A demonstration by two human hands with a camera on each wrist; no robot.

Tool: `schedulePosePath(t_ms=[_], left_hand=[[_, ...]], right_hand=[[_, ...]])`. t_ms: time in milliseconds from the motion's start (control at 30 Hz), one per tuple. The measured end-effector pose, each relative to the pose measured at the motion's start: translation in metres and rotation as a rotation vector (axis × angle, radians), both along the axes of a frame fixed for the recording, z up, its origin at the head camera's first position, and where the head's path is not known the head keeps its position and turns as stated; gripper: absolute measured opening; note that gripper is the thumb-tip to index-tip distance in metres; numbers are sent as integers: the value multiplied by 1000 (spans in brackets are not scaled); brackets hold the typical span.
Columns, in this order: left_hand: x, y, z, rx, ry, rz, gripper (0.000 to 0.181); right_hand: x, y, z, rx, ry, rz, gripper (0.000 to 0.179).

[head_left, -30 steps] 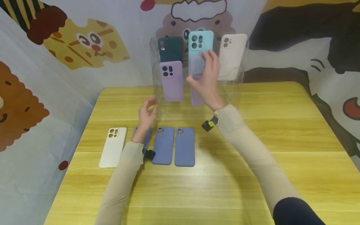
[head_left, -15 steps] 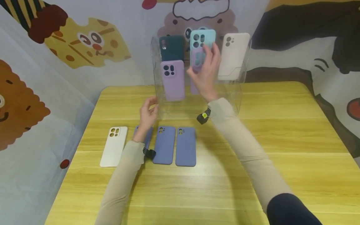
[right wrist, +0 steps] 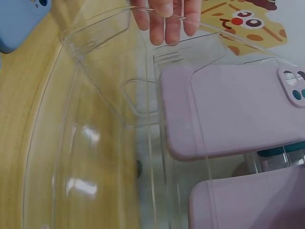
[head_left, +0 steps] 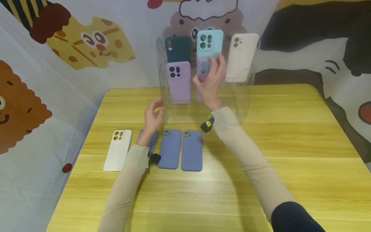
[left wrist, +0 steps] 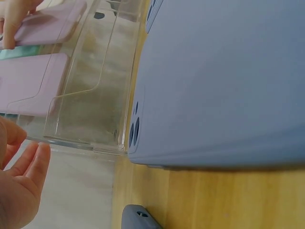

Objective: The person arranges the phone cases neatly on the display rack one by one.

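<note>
In the head view my right hand holds a lilac phone case by its sides, in front of a mint phone case in the clear rack. The held case's lower part shows in the right wrist view. Beside it, another lilac case leans in the rack's lower tier. My left hand grips the left side wall of the clear acrylic rack, thumb on one side and fingertips on the other. A dark green case and a cream case stand in the upper tier.
Before the rack, a white phone case and several blue-purple cases lie in a row on the wooden table. My left forearm partly covers one. A cartoon-printed cloth hangs behind the table.
My right hand first raised the lilac case against the mint one, then lowered it slightly. The left hand stays at the rack's side. The head view has shifted a little.
</note>
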State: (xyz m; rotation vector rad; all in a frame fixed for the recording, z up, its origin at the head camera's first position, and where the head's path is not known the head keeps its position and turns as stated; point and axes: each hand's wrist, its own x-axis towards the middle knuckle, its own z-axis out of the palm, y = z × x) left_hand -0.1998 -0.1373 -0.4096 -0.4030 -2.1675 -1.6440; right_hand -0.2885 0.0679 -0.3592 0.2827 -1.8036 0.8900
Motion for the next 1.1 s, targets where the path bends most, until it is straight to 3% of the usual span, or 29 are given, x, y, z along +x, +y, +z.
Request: schedulePosePath(t_ms=[100, 333, 467, 700, 900, 1100], left_hand=[[-1, 0, -1, 2, -2, 0, 29], [-19, -6, -27, 13, -13, 15, 31], [-21, -7, -30, 11, -6, 17, 31], [-1, 0, 0, 7, -10, -13, 30], [-1, 0, 0, 7, -12, -6, 29], [0, 0, 0, 19, -1, -8, 28]], right_hand=[[2, 0, -2, 18, -28, -17, 55], [3, -1, -6, 28, -57, -40, 56], [4, -1, -7, 23, -79, -47, 57], [9, 4, -10, 8, -93, -4, 72], [22, 27, -8, 13, -58, 93, 71], [39, 60, -10, 48, -61, 119, 67]])
